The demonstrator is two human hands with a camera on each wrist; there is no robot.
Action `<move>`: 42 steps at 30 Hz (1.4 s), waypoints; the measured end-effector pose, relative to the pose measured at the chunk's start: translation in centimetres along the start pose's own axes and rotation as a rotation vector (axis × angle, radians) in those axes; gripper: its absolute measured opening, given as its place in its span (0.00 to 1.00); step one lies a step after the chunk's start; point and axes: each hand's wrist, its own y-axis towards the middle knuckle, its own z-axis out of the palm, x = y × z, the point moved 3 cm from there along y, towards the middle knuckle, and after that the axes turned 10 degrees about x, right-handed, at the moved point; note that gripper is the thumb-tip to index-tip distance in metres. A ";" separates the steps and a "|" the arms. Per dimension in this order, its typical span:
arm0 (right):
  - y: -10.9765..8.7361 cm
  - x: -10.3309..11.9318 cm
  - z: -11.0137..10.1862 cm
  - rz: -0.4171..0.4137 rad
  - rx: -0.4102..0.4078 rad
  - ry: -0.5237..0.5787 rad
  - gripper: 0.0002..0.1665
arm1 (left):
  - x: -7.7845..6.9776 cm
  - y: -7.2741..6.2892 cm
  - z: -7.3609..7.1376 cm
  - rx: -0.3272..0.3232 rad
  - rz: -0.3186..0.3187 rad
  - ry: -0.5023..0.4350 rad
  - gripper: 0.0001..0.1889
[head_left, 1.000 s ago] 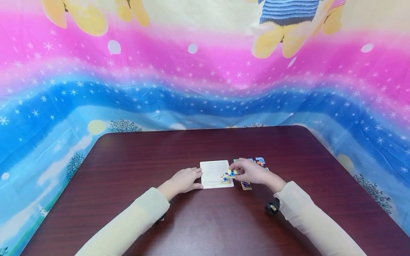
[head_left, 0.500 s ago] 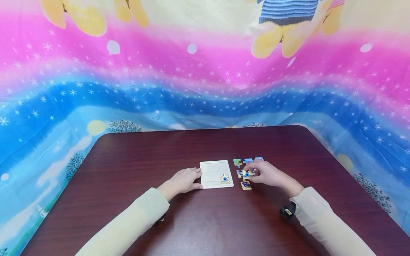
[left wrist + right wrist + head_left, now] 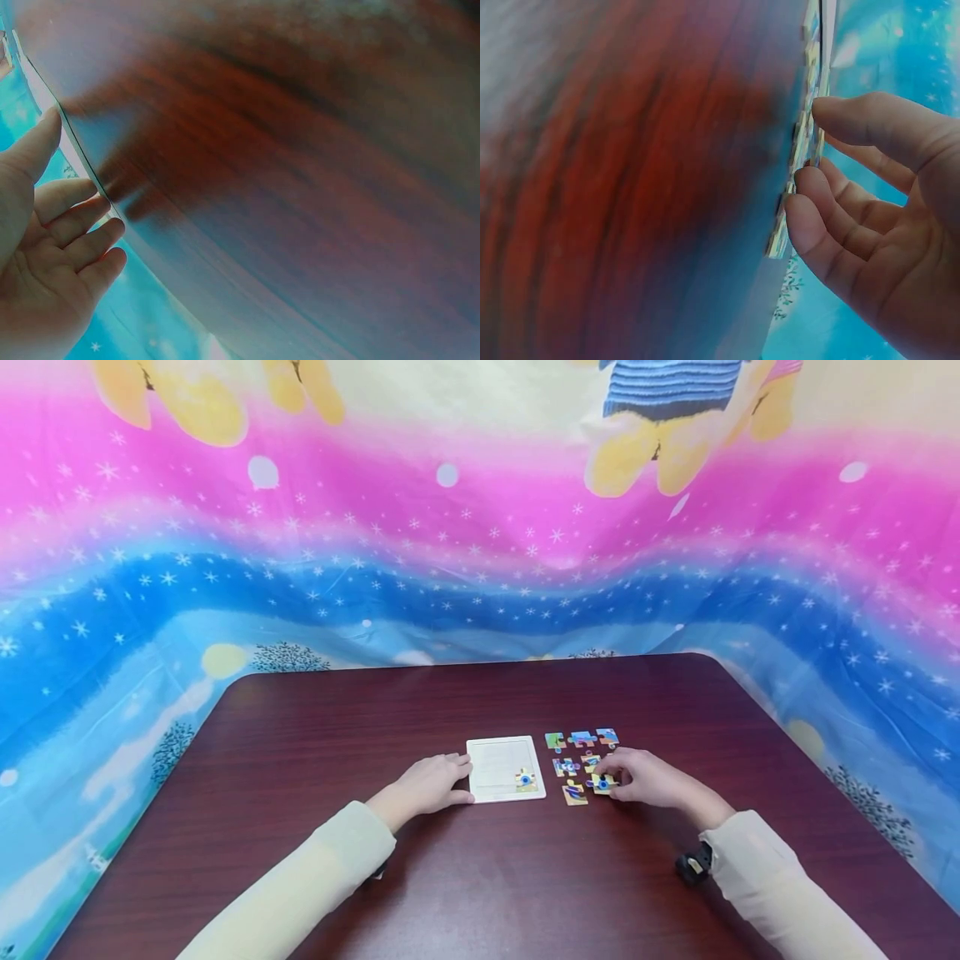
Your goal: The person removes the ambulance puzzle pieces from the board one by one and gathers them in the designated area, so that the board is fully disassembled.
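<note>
My left hand (image 3: 432, 783) lies at the left edge of a white puzzle tray (image 3: 487, 741), fingers extended and touching its rim. In the left wrist view, the thumb and fingertips of the left hand (image 3: 56, 247) meet that thin edge. One yellow puzzle piece with a blue dot (image 3: 526, 779) sits in the tray's lower right corner. To the right of the tray, my right hand (image 3: 651, 783) pinches another yellow jigsaw piece with a blue circle (image 3: 602, 784), low over the table beside the loose pieces. The right hand (image 3: 885, 195) partly hides some pieces there.
Several loose jigsaw pieces lie in rough rows right of the tray, among them a green one (image 3: 554, 741), a blue one (image 3: 582, 739) and an orange-brown one (image 3: 575, 793). The dark wooden table (image 3: 375, 710) ends at a patterned cloth backdrop (image 3: 480, 543).
My right hand has carried the blue-circle piece from over the tray rightward to the loose pieces, then lower toward the front row. The left hand stays at the tray.
</note>
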 end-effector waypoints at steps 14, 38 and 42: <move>-0.3 0.0 0.5 0.005 0.045 -0.003 0.18 | 0.0 -0.1 0.0 -0.008 0.005 -0.006 0.26; 0.3 0.6 -0.1 -0.024 -0.007 -0.011 0.18 | 0.0 0.0 -0.1 -0.006 0.002 -0.005 0.26; 0.8 1.5 -0.4 -0.071 -0.034 -0.028 0.18 | 0.1 0.1 0.1 -0.005 0.000 0.000 0.25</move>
